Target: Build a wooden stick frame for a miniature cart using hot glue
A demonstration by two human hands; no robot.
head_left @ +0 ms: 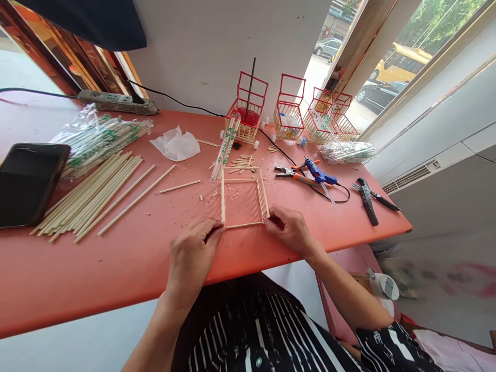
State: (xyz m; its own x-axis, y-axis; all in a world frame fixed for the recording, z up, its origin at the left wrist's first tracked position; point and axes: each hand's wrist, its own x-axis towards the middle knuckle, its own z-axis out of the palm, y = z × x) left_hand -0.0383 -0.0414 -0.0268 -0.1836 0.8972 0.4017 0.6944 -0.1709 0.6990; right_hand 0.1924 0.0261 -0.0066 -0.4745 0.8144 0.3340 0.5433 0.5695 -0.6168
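Note:
Between my hands a small frame of wooden sticks (pixel 244 226) stands on the orange table, with a slatted side on its right. My left hand (pixel 197 247) pinches its near left corner, thumb and forefinger pressed together. At the near right corner my right hand (pixel 290 227) grips the frame in the same way. Short cut stick pieces (pixel 243 162) and crumbs lie just behind and inside it. Beyond these, paper-wrapped chopsticks (pixel 225 146) lean on a small stick cart with red trim (pixel 248 132).
Loose chopsticks (pixel 93 199), a phone (pixel 33 181) and bagged chopsticks (pixel 104 137) lie left. To the right are orange-handled pliers (pixel 298 177), a blue glue gun (pixel 320 173) with its cable, and black-handled pliers (pixel 368 201). More red-trimmed carts (pixel 289 119) stand by the wall.

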